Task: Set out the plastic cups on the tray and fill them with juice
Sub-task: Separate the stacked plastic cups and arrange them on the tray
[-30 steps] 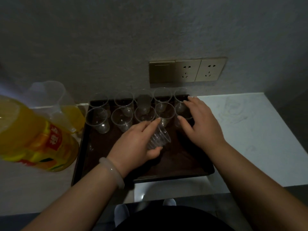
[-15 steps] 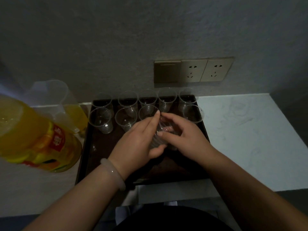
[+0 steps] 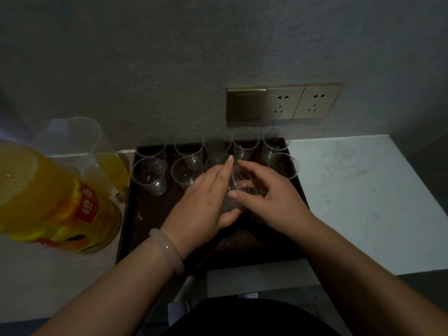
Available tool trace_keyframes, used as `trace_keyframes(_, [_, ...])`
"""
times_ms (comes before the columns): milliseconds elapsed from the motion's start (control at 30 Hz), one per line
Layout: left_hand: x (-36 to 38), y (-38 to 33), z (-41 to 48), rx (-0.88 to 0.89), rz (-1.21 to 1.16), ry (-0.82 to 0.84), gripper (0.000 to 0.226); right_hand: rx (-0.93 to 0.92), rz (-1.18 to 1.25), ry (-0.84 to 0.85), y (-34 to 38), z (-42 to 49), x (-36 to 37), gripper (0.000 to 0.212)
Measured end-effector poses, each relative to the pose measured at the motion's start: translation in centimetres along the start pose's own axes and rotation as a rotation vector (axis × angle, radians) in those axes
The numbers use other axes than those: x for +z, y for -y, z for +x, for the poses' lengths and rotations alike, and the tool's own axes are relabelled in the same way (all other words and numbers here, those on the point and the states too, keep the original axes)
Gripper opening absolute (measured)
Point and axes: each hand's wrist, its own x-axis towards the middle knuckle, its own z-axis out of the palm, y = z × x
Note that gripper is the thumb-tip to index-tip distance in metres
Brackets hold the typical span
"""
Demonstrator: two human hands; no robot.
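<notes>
On dark brown rectangular tray (image 3: pixel 145 226), white counter (image 3: pixel 363 202). Nine clear plastic cups (image 3: pixel 149 175) stand upright on the tray's far half: five in the back row, four in front, one half hidden by the left hand (image 3: pixel 206 202). One more clear ribbed cup (image 3: pixel 238 187) is held tilted above the tray. Left thumb under it, fingers along its side; right hand (image 3: pixel 274 200) curled round its rim. Single or nested, cannot tell. One yellow juice bottle (image 3: pixel 60 202) and one clear plastic jug (image 3: pixel 80 146), left of tray. A second ago the right hand was at the far-right cup; now it grips the tilted one.
</notes>
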Motion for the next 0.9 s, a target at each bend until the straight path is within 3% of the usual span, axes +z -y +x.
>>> trace_keyframes(67, [0.1,0.0,-0.1,-0.007,-0.003,-0.005,0.088,0.006,0.025,-0.025,0.0,-0.3,-0.5,0.063])
trace_keyframes(133, [0.2,0.0,-0.3,-0.025,0.003,-0.013,0.087,-0.019,-0.036,-0.188,-0.4,-0.7,-1.4,0.049])
trace_keyframes(200, [0.2,0.1,-0.6,-0.038,0.021,-0.011,0.087,-0.079,-0.199,-0.362,-1.1,-1.4,-2.5,0.033])
trace_keyframes(267, [0.3,0.2,-1.0,-0.04,0.059,0.001,0.087,-0.151,-0.418,-0.419,-2.2,-2.3,-3.3,0.027])
trace_keyframes(467, [0.2,0.3,-1.4,-0.054,0.197,0.028,0.087,-0.217,-0.859,-0.198,-6.3,-4.3,-1.2,0.041])
trace_keyframes(667, [-0.1,0.4,-1.8,-0.037,0.226,0.02,0.085,-0.274,-0.954,-0.157,-7.8,-4.8,-1.4,0.039])
trace_keyframes(900, [-0.1,0.5,-2.4,-0.039,0.214,0.017,0.086,-0.149,-0.895,-0.087,-8.0,-5.2,-0.3,0.046])
